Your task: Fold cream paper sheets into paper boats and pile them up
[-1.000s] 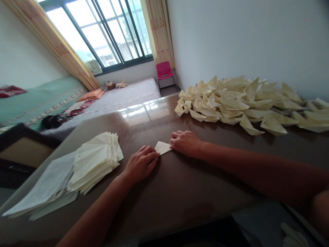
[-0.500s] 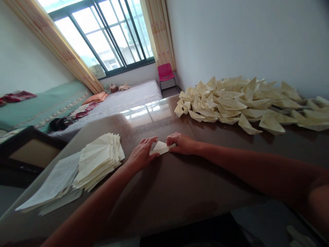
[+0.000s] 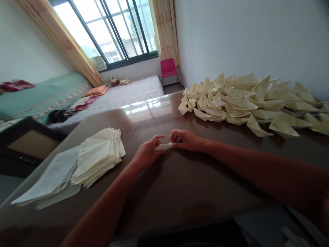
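Observation:
A small folded piece of cream paper lies between my two hands, just above the brown tabletop. My left hand grips its left end, thumb underneath and fingers bent over it. At the other end, my right hand pinches the paper between thumb and curled fingers. From here the paper looks like a narrow strip, and its ends are partly hidden by my fingers. Left of my left hand sits a stack of cream paper sheets, beside flatter white sheets.
Many folded paper boats are heaped along the table's right side by the wall. Beyond the table's far edge stands a bed, with a pink chair near the window. A dark wooden cabinet is at the left.
The paper's raised triangular peak no longer shows; it now appears as a narrow strip. Both hands sit slightly further right in view, and the whole view has shifted a little.

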Available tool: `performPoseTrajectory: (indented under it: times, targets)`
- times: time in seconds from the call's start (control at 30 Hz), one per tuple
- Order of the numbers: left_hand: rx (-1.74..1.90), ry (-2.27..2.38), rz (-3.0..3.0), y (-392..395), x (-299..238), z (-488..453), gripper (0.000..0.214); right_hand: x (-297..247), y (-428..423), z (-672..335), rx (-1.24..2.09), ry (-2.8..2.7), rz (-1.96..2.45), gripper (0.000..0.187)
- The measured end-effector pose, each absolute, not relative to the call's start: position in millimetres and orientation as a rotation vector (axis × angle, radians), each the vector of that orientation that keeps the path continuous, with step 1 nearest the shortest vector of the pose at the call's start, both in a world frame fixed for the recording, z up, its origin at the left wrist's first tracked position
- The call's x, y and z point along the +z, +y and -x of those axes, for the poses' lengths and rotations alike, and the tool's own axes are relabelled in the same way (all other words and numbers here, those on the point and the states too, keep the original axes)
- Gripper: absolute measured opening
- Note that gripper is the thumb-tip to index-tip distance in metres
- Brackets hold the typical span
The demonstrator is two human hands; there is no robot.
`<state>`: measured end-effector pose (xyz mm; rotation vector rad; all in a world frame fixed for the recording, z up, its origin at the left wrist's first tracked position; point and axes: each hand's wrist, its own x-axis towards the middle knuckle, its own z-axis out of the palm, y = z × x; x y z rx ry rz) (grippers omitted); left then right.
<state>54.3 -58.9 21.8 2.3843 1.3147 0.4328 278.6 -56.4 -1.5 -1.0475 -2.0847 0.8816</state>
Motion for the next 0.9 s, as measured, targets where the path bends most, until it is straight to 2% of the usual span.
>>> performPoseTrajectory:
  times: [0.1,0.27,0.4,0.53,0.7,0.9]
  targets:
    - [0.523,1.279,-2.405,-64,24,-52,0.05,-3,-54,-279,0.963,-2.006,1.091,0.022]
    - [0.551,1.25,-2.417,-64,20,-51,0.036,-2,-55,-280,0.997,-2.002,1.019,0.014]
    - [0.57,1.218,-2.387,-64,14,-52,0.024,-2,-55,-281,1.035,-2.072,0.957,0.017]
    - [0.536,1.195,-2.402,-65,11,-53,0.023,2,-56,-283,0.956,-2.139,0.92,0.018]
    - [0.574,1.228,-2.412,-62,9,-52,0.023,6,-55,-286,1.053,-2.127,0.937,0.028]
    - [0.595,1.01,-2.51,-63,8,-50,0.024,3,-47,-291,1.081,-2.171,0.971,0.028]
